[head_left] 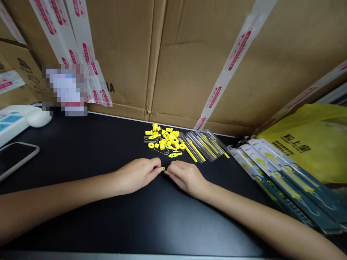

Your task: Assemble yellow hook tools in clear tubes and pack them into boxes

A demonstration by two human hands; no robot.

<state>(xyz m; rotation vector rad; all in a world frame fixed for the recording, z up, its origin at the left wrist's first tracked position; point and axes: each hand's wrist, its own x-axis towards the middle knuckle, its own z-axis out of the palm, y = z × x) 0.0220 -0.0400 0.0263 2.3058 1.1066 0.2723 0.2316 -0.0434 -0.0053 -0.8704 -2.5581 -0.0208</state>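
Observation:
My left hand is closed, pinching a small yellow part whose ringed end shows past the fingertips. Just to its right, my right hand is closed too, its fingertips close to that part; what it holds, if anything, is too small to name. Behind both hands lies a pile of yellow plastic pieces mixed with bent metal wires. One flat yellow piece lies at the pile's near edge. Clear tubes with yellow rods lie side by side to the right of the pile.
Packaged items on printed cards and a yellow bag are at the right. A phone and a white power strip lie at the left. Cardboard boxes stand along the back of the black table.

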